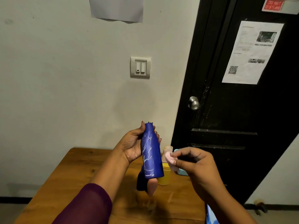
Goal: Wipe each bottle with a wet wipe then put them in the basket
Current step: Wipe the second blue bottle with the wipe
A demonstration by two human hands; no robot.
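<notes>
My left hand (133,145) is shut on a tall blue bottle (152,152) held upright above the table, its side streaked with white marks. My right hand (196,168) is just right of the bottle, pinching a small pink wipe (169,158) between thumb and fingers; the wipe is apart from the bottle. A pink bottle (152,187) and a dark blue bottle (141,181) stand on the table under the held one, partly hidden. A yellow bottle (165,175) stands behind them. No basket is in view.
The wooden table (80,175) stands against a pale wall. A light blue container (182,171) and a peach-capped bottle (167,149) sit at its far right edge. A black door (234,110) is to the right. A blue patterned item (211,215) shows at the bottom edge.
</notes>
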